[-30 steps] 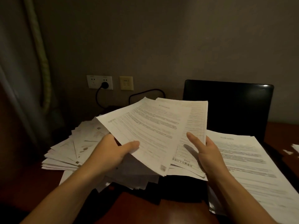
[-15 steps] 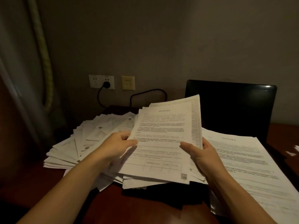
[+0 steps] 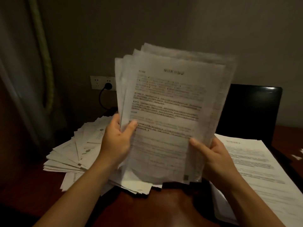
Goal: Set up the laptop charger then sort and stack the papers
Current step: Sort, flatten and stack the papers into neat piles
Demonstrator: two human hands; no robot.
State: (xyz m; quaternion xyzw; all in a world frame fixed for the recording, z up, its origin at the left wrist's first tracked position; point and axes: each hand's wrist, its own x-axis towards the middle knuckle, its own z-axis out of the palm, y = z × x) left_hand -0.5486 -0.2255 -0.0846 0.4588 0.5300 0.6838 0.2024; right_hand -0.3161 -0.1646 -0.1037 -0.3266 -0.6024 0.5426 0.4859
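Note:
I hold a bundle of printed papers (image 3: 168, 112) almost upright in front of me, blurred by motion. My left hand (image 3: 117, 140) grips its left edge, thumb on the front sheet. My right hand (image 3: 213, 156) grips the lower right edge, thumb in front. A messy heap of papers (image 3: 77, 149) lies on the desk at the left. A neater paper stack (image 3: 255, 163) lies at the right. The black laptop screen (image 3: 250, 112) stands open behind it. The charger plug (image 3: 108, 86) sits in the wall socket, its cable hanging down to the desk.
The dark wooden desk (image 3: 147, 208) shows bare wood near me. A curtain (image 3: 24, 79) with a rope tie hangs at the left. Small white scraps (image 3: 297, 155) lie at the far right edge of the desk.
Both hands have squared the fanned sheets into one bundle, then lifted and tilted it from lying low over the desk to nearly upright.

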